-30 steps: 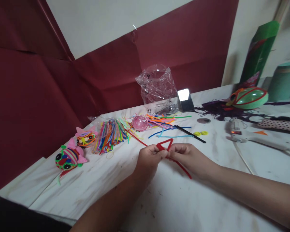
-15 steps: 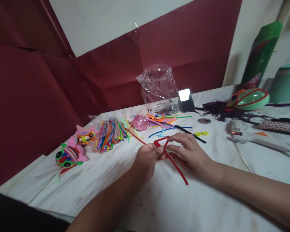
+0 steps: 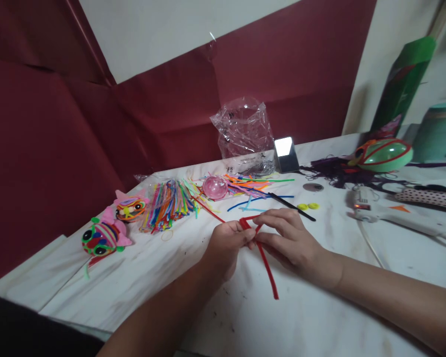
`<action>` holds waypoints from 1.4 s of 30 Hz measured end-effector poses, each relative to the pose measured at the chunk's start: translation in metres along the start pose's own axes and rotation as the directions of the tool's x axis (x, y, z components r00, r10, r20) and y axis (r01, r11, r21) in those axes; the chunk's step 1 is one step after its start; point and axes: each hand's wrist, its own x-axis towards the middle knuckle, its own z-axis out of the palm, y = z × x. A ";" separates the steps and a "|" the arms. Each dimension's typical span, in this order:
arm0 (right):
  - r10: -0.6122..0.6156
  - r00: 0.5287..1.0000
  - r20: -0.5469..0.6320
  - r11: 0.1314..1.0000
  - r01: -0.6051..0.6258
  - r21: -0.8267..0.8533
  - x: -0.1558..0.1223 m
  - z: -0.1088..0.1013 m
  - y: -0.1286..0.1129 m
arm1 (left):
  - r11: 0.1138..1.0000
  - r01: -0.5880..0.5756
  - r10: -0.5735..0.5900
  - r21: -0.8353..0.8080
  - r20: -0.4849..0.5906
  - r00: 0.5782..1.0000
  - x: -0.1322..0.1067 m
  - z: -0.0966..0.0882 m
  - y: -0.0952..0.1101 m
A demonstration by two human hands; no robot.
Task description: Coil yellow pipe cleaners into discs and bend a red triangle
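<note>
Both hands meet at the middle of a white table (image 3: 312,317) around a red pipe cleaner (image 3: 266,267). My left hand (image 3: 228,243) is closed in a pinch on the bent upper part of it. My right hand (image 3: 288,238) has its fingers curled over the same bend, pressing the stem between thumb and fingers. The pipe cleaner's loose tail runs down toward me and ends free on the table.
A pile of coloured pipe cleaners (image 3: 171,201) and a pink ball (image 3: 215,188) lie behind the hands. Two pink toy fish (image 3: 103,237) sit at left. A black stick (image 3: 292,206), glue gun (image 3: 375,208), green ball (image 3: 384,154), clear bag (image 3: 243,129) and small mirror (image 3: 285,153) stand further back.
The triangle loop held up a second ago has been folded flatter. The red tail has swung from pointing right to pointing nearly straight toward me. My right hand moved over the bend.
</note>
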 end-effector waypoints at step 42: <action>0.464 0.827 0.318 0.853 -0.514 0.091 0.014 -0.082 0.001 | 0.999 -0.025 0.031 0.041 -0.138 0.990 0.020 -0.011 -0.004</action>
